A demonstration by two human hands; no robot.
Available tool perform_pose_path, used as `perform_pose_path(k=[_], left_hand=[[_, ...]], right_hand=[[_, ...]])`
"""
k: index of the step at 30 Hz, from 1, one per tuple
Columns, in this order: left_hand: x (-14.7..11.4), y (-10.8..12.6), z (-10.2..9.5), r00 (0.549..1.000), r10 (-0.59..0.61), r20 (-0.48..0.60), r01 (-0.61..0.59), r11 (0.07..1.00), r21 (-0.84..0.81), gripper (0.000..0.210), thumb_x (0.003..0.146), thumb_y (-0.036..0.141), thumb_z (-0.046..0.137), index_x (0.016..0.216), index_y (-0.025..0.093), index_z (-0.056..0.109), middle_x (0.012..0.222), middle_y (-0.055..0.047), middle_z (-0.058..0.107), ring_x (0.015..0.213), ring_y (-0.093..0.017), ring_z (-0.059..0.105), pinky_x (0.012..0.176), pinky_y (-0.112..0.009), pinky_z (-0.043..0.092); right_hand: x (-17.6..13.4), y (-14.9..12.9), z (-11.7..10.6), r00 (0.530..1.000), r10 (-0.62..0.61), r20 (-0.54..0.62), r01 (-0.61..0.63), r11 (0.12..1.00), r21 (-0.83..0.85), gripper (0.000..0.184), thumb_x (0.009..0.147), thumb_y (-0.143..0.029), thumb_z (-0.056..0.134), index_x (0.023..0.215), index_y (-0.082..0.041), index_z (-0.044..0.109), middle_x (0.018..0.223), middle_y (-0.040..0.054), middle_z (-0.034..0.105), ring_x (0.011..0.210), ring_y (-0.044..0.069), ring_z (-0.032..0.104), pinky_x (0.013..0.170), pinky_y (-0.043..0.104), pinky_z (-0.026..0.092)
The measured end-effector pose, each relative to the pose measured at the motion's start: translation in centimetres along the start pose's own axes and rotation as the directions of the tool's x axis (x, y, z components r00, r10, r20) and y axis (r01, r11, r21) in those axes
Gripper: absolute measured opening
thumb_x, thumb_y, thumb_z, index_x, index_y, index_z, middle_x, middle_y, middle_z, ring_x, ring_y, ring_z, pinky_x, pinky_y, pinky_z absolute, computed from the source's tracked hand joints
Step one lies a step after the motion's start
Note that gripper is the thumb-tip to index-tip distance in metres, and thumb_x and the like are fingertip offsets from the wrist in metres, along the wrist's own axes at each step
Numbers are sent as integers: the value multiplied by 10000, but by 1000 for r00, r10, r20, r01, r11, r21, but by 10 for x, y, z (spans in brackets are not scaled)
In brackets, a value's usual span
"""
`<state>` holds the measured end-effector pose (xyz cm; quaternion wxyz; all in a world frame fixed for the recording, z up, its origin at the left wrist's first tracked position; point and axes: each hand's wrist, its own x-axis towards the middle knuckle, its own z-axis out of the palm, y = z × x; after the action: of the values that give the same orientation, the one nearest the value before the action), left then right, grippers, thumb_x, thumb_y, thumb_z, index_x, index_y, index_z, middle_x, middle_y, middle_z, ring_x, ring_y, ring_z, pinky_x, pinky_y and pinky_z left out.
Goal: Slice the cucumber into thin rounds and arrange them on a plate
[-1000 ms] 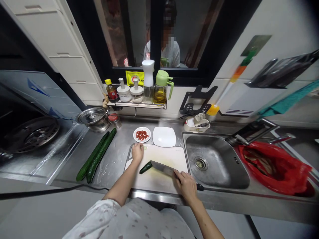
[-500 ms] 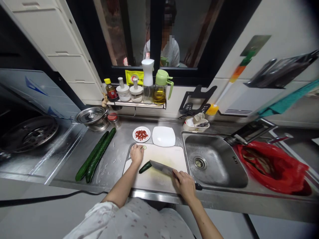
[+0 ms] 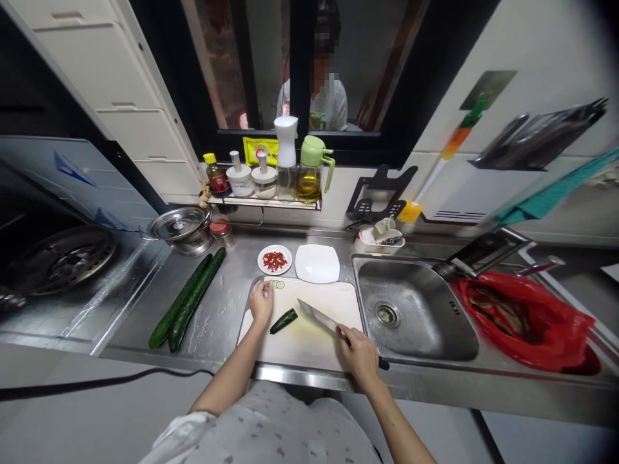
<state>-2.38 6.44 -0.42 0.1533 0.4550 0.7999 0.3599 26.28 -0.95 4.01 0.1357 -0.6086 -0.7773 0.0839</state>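
My right hand (image 3: 358,351) is closed round the black handle of a kitchen knife (image 3: 316,316). The blade points up and left over the white cutting board (image 3: 309,354), its tip apart from the cucumber piece (image 3: 284,321) that lies there. At the board's upper left corner is my left hand (image 3: 262,303), its fingers bent and slightly apart, with nothing seen in them. Just right of its fingertips, a few thin cucumber slices (image 3: 277,284) lie overlapping in a short row.
Two whole cucumbers (image 3: 193,296) lie left of the board. Behind it stand a dish of chopped red bits (image 3: 275,260) and a white plate (image 3: 318,264). At right are the sink (image 3: 416,322) and a red plastic bag (image 3: 532,328). A lidded pot (image 3: 181,229) stands back left.
My left hand has drawn back slightly left from the slices, and more of them show. The knife has moved off the cucumber piece, its tip now up and to the right.
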Motion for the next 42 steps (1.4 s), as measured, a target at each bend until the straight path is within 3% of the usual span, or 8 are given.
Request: perform_pose_path(k=[6,15,19,24,27,36,42], left_hand=[[-39,-17,-16,999,53,1,-53,991,-125,241,830,283,483,978,203,655,892,-52,620,752,-158,567,736,-286,463],[-74,-16,-24,941,322,104,-315,946,-80,222,879,270,451,951,218,655,915,-60,635,898,-188,572,809,-321,454],[-78,-11,-21,901,411,137,-404,912,-74,213,885,265,461,972,215,649,922,-57,631,907,-184,571,834,-329,444],[-78,-8,-17,876,456,154,-447,890,-95,239,899,262,445,1026,214,641,962,-61,626,931,-180,566,848,-328,440],[-76,-8,-16,863,472,178,-463,881,-92,249,904,266,445,1048,221,643,977,-61,631,943,-180,562,857,-332,434],[-72,-10,-7,827,507,242,-507,859,-69,261,907,298,451,1064,237,650,982,-60,631,943,-179,558,856,-332,426],[-70,-10,-7,790,560,249,-557,826,-88,260,907,273,453,1076,242,648,977,-55,623,941,-171,545,847,-321,438]], right_hand=[[6,-1,-2,997,82,-3,-82,996,45,331,856,-263,408,1077,-215,650,903,38,690,822,159,605,722,239,387],[19,-27,-3,995,79,57,-87,987,138,376,928,-342,321,1090,-193,625,1044,63,681,951,167,613,808,242,399],[28,-48,-5,970,142,200,-144,990,-4,394,955,-379,275,1089,-190,594,893,69,700,807,169,639,683,236,374],[36,-65,-11,932,162,326,-140,986,-89,369,954,-376,275,1134,-200,544,894,76,693,803,180,639,649,247,343],[37,-70,-14,925,128,357,-107,991,-77,377,955,-395,264,1196,-212,488,908,74,690,826,194,640,658,258,348],[36,-81,-20,877,76,474,-19,992,-123,332,964,-357,259,1108,-194,510,939,104,679,886,200,635,726,273,375],[34,-83,-16,887,41,459,11,994,-109,313,958,-315,268,1083,-184,523,932,105,679,894,216,637,718,282,384]])
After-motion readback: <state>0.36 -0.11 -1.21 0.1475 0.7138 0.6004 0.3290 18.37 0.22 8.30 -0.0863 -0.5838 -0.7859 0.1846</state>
